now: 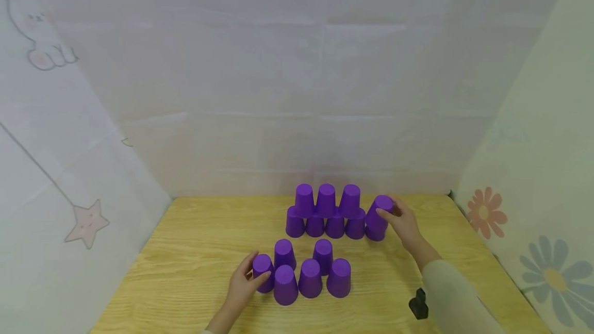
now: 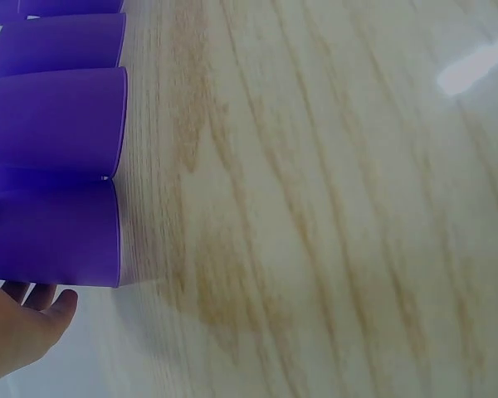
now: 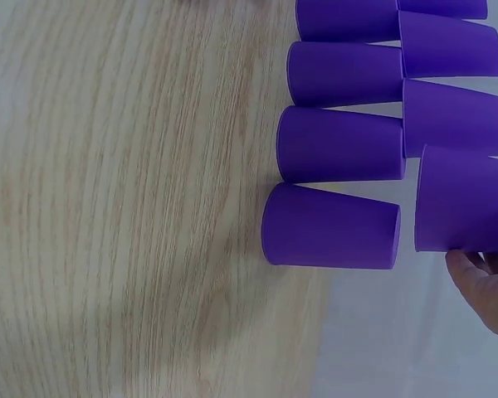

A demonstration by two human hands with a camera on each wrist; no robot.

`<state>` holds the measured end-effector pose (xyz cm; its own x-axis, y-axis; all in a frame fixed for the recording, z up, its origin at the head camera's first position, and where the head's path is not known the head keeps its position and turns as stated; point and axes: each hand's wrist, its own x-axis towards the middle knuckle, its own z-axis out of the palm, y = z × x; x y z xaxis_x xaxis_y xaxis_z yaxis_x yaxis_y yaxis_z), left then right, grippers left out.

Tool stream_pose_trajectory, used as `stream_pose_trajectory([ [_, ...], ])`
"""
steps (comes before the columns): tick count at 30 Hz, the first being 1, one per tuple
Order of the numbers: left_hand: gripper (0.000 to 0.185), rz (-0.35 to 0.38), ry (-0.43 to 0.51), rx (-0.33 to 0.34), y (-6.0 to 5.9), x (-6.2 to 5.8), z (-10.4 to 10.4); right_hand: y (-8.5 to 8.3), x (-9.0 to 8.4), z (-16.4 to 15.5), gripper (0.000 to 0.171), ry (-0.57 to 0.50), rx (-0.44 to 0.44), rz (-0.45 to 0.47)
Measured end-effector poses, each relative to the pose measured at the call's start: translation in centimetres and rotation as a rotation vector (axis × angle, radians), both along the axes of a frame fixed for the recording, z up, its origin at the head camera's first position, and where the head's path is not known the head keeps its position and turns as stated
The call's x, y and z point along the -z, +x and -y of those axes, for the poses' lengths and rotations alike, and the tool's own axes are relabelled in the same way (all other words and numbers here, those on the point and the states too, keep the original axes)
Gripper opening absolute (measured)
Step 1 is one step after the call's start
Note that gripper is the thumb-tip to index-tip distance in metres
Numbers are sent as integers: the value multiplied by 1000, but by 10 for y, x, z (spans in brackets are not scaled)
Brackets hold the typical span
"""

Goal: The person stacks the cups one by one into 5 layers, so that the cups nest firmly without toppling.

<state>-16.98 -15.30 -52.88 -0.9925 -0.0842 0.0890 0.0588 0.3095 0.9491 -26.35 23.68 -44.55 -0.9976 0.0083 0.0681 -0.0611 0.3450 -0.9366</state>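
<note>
Wooden table (image 1: 185, 251), small black object (image 1: 418, 304), patterned backdrop sheets (image 1: 69, 169)

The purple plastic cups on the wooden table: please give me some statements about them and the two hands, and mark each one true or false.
1. All the purple plastic cups stand upside down on the wooden table. True.
2. The right hand holds a cup at the right end of the far group. True.
3. The left hand lies flat on the table, away from every cup. False: it grips the leftmost cup of the near group.
4. The far group has a second tier of three cups. True.
5. Some cups are green. False: all are purple.
</note>
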Motion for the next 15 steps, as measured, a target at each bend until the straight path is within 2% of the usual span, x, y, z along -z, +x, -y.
stream_pose_trajectory([
  [8, 50, -27, 0, -22, 2, 5, 0, -9, 0, 2, 55, -5, 15, 5],
  [15, 49, 6, 50, -8, 4, 4, 1, -17, 3, 3, 59, -28, -5, 16],
])
